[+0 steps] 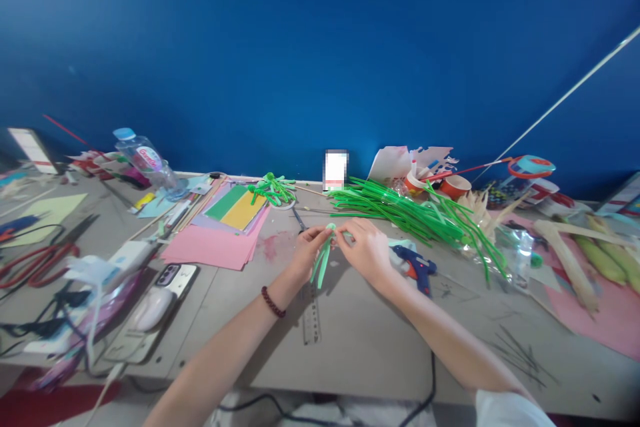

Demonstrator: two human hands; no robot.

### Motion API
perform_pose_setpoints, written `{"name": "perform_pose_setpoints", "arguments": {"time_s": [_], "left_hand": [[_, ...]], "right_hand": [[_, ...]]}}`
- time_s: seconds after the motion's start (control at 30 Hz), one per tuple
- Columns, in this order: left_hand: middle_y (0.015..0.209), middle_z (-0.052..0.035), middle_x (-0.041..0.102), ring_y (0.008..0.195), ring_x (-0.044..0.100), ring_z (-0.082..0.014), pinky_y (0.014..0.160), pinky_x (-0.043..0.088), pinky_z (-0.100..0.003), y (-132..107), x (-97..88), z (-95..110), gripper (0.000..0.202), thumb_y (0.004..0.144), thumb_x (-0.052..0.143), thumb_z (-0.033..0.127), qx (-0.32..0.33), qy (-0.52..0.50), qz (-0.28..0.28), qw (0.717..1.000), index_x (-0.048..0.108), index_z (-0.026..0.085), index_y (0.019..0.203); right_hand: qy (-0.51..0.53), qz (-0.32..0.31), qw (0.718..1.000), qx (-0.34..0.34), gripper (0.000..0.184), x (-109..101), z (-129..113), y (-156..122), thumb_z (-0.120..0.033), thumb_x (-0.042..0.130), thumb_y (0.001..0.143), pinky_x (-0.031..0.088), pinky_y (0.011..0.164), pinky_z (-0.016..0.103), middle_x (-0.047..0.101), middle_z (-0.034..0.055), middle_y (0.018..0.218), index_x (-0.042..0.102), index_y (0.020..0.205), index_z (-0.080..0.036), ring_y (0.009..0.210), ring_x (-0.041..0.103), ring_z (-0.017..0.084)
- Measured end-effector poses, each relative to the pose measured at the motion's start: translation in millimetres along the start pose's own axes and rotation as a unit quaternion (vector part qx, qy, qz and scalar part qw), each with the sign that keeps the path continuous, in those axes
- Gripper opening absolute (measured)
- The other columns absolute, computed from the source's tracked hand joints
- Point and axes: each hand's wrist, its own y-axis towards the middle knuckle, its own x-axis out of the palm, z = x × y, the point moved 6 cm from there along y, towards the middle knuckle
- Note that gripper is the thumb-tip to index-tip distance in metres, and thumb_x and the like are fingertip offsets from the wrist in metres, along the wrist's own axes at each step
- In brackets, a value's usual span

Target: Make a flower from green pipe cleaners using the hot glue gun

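Between my hands, above the middle of the table, is a light green strip, folded or looped at its top with two ends hanging down. My left hand pinches it near the top. My right hand is closed, thumb and forefinger together at the strip's upper right; what sits between those fingertips is too small to make out. Below my left hand a clear ruler lies on the table. A blue glue gun lies just right of my right hand.
Green pipe cleaners are heaped at the back right. Pink paper sheets and coloured cards lie at left. A phone carries a white mouse. A plastic bottle leans at the back left; corn cobs lie far right.
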Motion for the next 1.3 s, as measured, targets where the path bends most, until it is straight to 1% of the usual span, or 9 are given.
{"name": "perform_pose_setpoints", "arguments": {"time_s": [0.2,0.33,0.47,0.7,0.87,1.0,1.13,1.2,1.3], "left_hand": [[0.063,-0.0011,0.066,0.056,0.057,-0.0101,0.057,0.044,-0.022,-1.2,-1.4,2.7,0.023,0.059,0.08,0.033,0.016,0.013,0.01,1.0,0.07,0.016,0.07],[0.063,-0.0013,0.065,0.057,0.057,-0.0102,0.058,0.045,-0.022,-0.9,-1.6,3.5,0.023,0.059,0.08,0.033,0.026,0.021,0.009,0.999,0.07,0.016,0.07],[0.064,-0.0012,0.066,0.057,0.057,-0.0098,0.059,0.045,-0.022,-0.6,-1.1,3.7,0.022,0.061,0.079,0.033,0.035,0.018,0.002,0.999,0.071,0.016,0.072],[0.059,-0.0009,0.064,0.052,0.055,-0.0091,0.054,0.043,-0.021,-0.6,-0.6,6.1,0.027,0.055,0.082,0.033,0.022,0.012,0.017,1.0,0.07,0.014,0.069],[0.062,-0.0008,0.065,0.055,0.056,-0.0095,0.057,0.044,-0.021,0.1,-1.3,5.0,0.026,0.056,0.082,0.032,0.021,0.01,0.015,1.0,0.07,0.014,0.071],[0.065,-0.0016,0.067,0.057,0.058,-0.0099,0.06,0.046,-0.022,0.6,-1.1,2.9,0.025,0.056,0.082,0.031,0.015,-0.002,0.009,1.0,0.071,0.015,0.072],[0.072,-0.0037,0.071,0.06,0.061,-0.0121,0.063,0.048,-0.025,0.6,-0.5,1.6,0.031,0.053,0.083,0.033,0.006,-0.016,0.012,1.0,0.072,0.015,0.077],[0.072,-0.0039,0.071,0.06,0.062,-0.0128,0.063,0.048,-0.025,0.0,0.4,2.2,0.036,0.051,0.084,0.036,0.002,-0.019,0.013,1.0,0.072,0.015,0.077],[0.068,-0.0033,0.07,0.06,0.061,-0.0125,0.059,0.047,-0.023,-1.4,2.2,4.3,0.036,0.052,0.083,0.04,0.001,-0.017,0.013,1.0,0.072,0.014,0.074]], "right_hand": [[0.017,-0.029,0.999,0.013,0.016,1.7,0.7,0.0,-0.024,0.053,0.085,0.039,0.064,0.026,0.067,0.0023,0.075,0.063,0.073,-0.022,0.074,0.06,0.016],[0.026,-0.03,0.999,0.02,0.014,2.2,0.8,-0.1,-0.023,0.053,0.085,0.04,0.065,0.026,0.067,0.0024,0.075,0.063,0.074,-0.022,0.076,0.061,0.017],[0.043,-0.027,0.998,0.026,0.013,1.7,0.1,-0.4,-0.024,0.053,0.085,0.042,0.067,0.026,0.069,0.0036,0.08,0.064,0.078,-0.021,0.077,0.062,0.018],[0.074,-0.035,0.996,0.046,0.012,2.2,1.4,0.0,-0.022,0.052,0.084,0.044,0.067,0.026,0.069,0.0043,0.088,0.063,0.089,-0.021,0.078,0.064,0.018],[0.067,-0.046,0.996,0.046,0.009,6.2,3.6,-0.9,-0.023,0.053,0.084,0.043,0.066,0.025,0.069,0.0029,0.084,0.062,0.082,-0.023,0.078,0.064,0.018],[0.057,-0.046,0.996,0.045,0.012,5.1,3.9,-0.5,-0.021,0.053,0.084,0.041,0.062,0.024,0.068,0.0016,0.079,0.061,0.076,-0.023,0.075,0.063,0.017],[0.043,-0.038,0.998,0.039,0.012,1.0,2.5,0.8,-0.02,0.052,0.084,0.039,0.061,0.024,0.067,0.0014,0.076,0.06,0.075,-0.022,0.073,0.063,0.016],[0.038,-0.034,0.998,0.035,0.013,-0.9,1.3,1.2,-0.02,0.052,0.084,0.038,0.061,0.024,0.067,0.0013,0.076,0.06,0.075,-0.022,0.073,0.062,0.016],[0.024,-0.022,0.999,0.023,0.014,-3.4,-1.2,1.0,-0.019,0.052,0.084,0.038,0.061,0.024,0.067,0.001,0.075,0.06,0.073,-0.022,0.072,0.061,0.016]]}}
